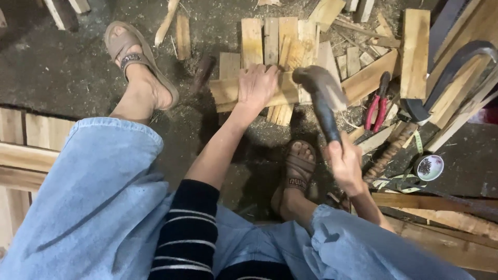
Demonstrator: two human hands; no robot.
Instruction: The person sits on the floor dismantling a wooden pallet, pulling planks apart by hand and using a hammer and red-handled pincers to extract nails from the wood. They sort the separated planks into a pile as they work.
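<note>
At centre frame, your left hand (258,85) lies flat, fingers spread, pinning a wooden slat (290,91) across floor boards (272,41). Your right hand (344,163) is closed around a hammer (321,96), its head raised above the slat.

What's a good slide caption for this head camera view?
Left hand steadies wooden slats on the floor while right hand raises a hammer.
</note>
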